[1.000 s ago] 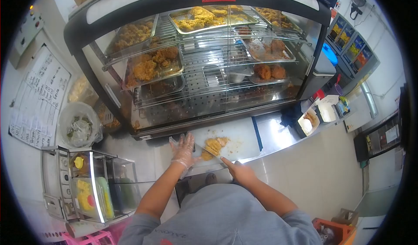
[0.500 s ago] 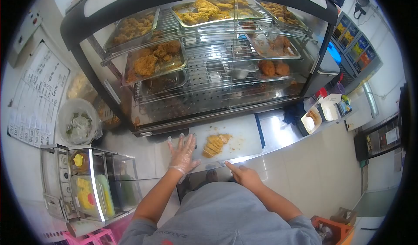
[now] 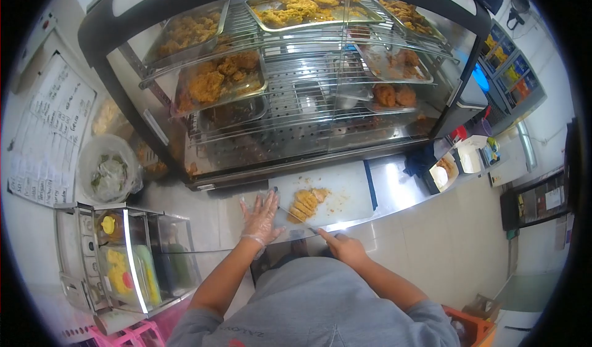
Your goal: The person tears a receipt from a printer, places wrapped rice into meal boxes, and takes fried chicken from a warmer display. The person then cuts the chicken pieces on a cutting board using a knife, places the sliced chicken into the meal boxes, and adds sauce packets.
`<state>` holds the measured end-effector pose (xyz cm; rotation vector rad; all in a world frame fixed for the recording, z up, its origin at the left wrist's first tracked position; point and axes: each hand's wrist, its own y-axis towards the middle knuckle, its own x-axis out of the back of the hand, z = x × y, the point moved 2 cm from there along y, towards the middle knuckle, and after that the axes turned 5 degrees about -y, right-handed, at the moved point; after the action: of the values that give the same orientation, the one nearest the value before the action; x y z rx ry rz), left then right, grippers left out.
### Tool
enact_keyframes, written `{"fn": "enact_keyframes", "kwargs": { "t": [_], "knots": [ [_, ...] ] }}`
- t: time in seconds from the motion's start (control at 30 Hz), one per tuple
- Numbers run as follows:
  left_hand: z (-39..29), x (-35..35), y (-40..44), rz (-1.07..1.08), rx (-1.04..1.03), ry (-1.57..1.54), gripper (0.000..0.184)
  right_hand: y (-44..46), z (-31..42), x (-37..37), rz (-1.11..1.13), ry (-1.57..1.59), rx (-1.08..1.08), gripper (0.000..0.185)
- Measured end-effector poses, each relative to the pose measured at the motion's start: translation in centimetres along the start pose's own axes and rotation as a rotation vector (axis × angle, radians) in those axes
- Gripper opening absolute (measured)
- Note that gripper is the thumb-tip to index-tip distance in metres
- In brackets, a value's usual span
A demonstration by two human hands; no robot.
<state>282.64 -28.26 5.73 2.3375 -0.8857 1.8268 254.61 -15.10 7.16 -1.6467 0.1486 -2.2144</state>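
Sliced breaded fried chicken (image 3: pixel 304 206) lies on a white cutting board (image 3: pixel 348 193), with crumbs scattered round it. My left hand (image 3: pixel 260 217) wears a clear plastic glove and rests, fingers outstretched, at the board's left edge beside the chicken. My right hand (image 3: pixel 345 248) is bare and closed round the handle of a knife (image 3: pixel 313 230) at the board's front edge. The thin blade points left along the near side of the chicken and is hard to make out.
A glass warming cabinet (image 3: pixel 296 171) with trays of fried chicken stands behind the board. To the right is an open takeaway box (image 3: pixel 442 174). A plastic-lined tub (image 3: pixel 110 171) and a small glass case (image 3: pixel 126 261) are on the left.
The view has shifted slightly. The knife blade shows more plainly along the near side of the chicken. My left hand stays at the board's left edge.
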Motion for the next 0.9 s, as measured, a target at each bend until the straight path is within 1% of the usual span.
{"fn": "enact_keyframes", "kwargs": {
  "t": [0.03, 0.07, 0.13, 0.23, 0.27, 0.37, 0.47, 0.57, 0.67, 0.83, 0.87, 0.9],
  "knots": [
    [0.2, -0.5, -0.2, -0.003, -0.003, -0.012, 0.119, 0.1, 0.2, -0.3, 0.068, -0.008, -0.024, 0.073],
    [0.5, -0.6, 0.0, -0.015, -0.011, -0.022, 0.120, 0.3, 0.1, -0.4, 0.071, 0.021, -0.009, 0.073],
    [0.4, 0.1, 0.6, -0.017, 0.047, -0.002, 0.122, 1.2, -0.5, -0.1, 0.073, 0.062, 0.031, 0.073],
    [0.8, 1.7, 0.0, -0.008, 0.133, 0.018, 0.124, 3.6, 1.0, -0.5, 0.144, 0.022, -0.029, 0.074],
    [1.0, 2.2, -0.1, -0.003, 0.156, 0.028, 0.125, 3.7, 1.2, -0.2, 0.137, 0.025, -0.025, 0.073],
    [1.1, 2.3, -0.4, 0.022, 0.112, 0.032, 0.122, 3.2, 1.3, 0.3, 0.108, 0.042, -0.007, 0.073],
    [0.3, 0.6, -1.5, -0.164, 0.034, -0.082, 0.113, 1.7, -0.9, -0.8, 0.069, 0.054, 0.021, 0.073],
    [-0.5, -1.0, -2.9, -0.392, -0.009, -0.246, 0.100, 0.2, -0.3, 0.6, 0.076, 0.058, 0.008, 0.074],
    [-1.4, -2.6, -4.1, -0.519, 0.019, -0.300, 0.090, -0.1, -0.1, 1.2, 0.061, 0.063, 0.007, 0.075],
    [-1.5, -4.1, -5.3, -0.624, 0.020, -0.476, 0.082, -1.8, -2.1, 1.5, -0.023, 0.166, 0.081, 0.073],
    [-1.4, -4.3, -5.2, -0.636, 0.026, -0.512, 0.081, -2.3, -2.2, 2.0, -0.102, 0.212, 0.102, 0.071],
    [-1.6, -4.0, -5.1, -0.559, 0.091, -0.645, 0.080, -3.0, -2.3, 2.8, -0.181, 0.257, 0.123, 0.070]
  ]
}}
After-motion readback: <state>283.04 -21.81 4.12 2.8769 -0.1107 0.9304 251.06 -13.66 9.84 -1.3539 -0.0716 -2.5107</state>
